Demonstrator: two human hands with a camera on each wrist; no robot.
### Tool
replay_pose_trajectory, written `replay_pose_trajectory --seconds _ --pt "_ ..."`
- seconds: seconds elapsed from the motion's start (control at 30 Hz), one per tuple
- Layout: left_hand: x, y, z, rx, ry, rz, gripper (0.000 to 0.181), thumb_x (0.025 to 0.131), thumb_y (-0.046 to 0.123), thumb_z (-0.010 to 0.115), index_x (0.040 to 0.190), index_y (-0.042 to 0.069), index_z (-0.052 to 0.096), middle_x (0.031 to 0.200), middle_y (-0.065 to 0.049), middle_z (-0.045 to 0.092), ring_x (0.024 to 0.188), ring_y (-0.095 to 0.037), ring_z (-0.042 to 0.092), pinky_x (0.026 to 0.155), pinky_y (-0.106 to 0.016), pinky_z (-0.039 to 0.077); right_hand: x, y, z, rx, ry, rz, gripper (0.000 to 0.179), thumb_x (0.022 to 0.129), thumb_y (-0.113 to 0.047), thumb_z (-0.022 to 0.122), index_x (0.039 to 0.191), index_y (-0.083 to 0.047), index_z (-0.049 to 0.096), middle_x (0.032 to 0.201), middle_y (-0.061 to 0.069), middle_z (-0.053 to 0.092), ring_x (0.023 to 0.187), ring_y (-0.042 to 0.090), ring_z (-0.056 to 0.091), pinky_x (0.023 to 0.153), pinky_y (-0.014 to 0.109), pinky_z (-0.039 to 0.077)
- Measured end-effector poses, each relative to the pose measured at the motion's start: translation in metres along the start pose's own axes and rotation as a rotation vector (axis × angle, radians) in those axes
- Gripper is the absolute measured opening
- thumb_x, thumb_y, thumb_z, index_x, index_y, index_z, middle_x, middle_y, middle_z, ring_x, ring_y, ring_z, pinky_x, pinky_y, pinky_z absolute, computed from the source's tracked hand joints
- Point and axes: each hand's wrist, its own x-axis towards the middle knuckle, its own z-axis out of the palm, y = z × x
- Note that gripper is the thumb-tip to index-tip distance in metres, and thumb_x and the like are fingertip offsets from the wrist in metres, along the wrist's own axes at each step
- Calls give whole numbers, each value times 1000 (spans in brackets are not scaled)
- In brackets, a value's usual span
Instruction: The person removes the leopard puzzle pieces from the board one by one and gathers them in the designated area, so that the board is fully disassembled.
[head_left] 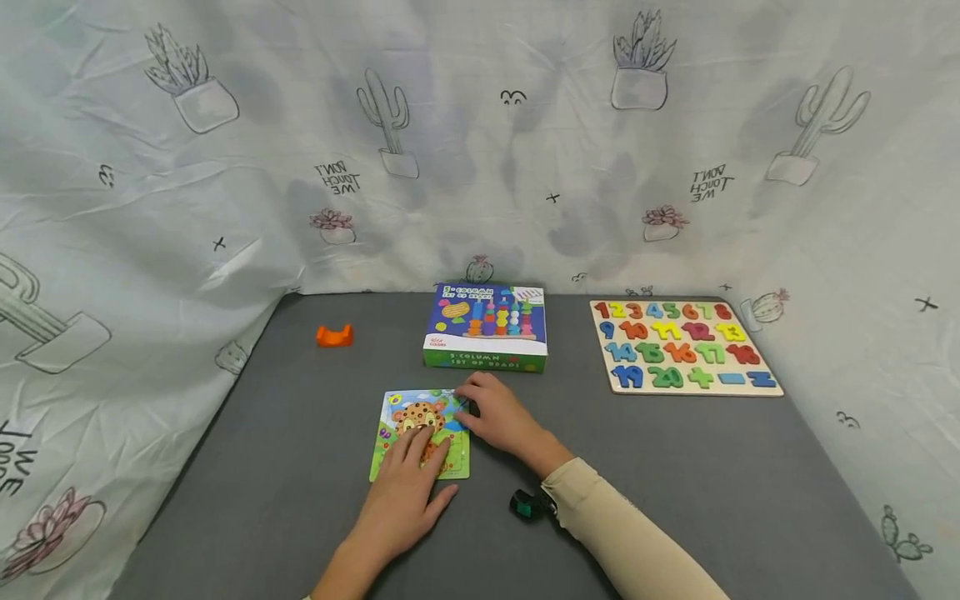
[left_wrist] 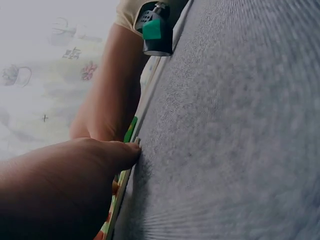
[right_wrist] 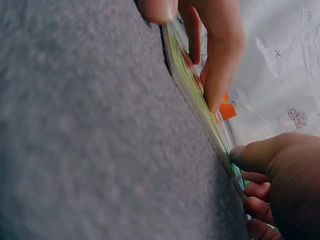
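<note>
Nearest you, your right sleeve (head_left: 637, 533), with a black device (head_left: 525, 505) at its cuff, reaches in from the near right of the leopard board (head_left: 459, 468); your left forearm, cut off by the lower edge of the head view, comes from its near side. The board lies flat on the table (head_left: 315, 500).

Your left hand (head_left: 399, 492) is relaxed and nearly straight-fingered, its fingertips resting on the board's face and gripping nothing, probably to steady it. Your right hand (head_left: 501, 417) is curled at the board's far right corner, thumb and fingertips pinching there; the thumb on the upper face suggests fine control while the other hand braces. Whether the pinch takes the rim alone or also a small piece cannot be told. Your fingers hide much of the leopard's body, and both wrist views show the board nearly edge-on, its picture largely lost.

Just beyond the board and slightly right of it lies the bead-set box (head_left: 483, 329), cover up; far left of the board sits an orange piece (head_left: 335, 337), its use unclear; far right lies the number board (head_left: 693, 347). All three seem set back to leave you working room. Behind them hangs a cactus-print cloth (head_left: 480, 167), running out of view.
</note>
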Motion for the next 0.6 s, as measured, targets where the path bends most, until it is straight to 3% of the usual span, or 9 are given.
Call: replay_pose_trajectory --seconds 0.3,0.6 --pt "0 0 1 17 28 -11 62 101 46 79 151 14 64 152 -17 53 144 -41 46 117 -62 41 3 -6 0 -21 35 -8 28 101 -23 82 123 -7 77 117 6 66 109 24 62 95 41 57" --pt "0 1 1 7 2 -31 61 102 47 76 152 15 64 155 -17 49 146 -40 43 117 -63 40 10 -6 -8 59 -96 31 43 98 -30 84 128 -4 68 119 9 58 108 24 57 95 42 55"
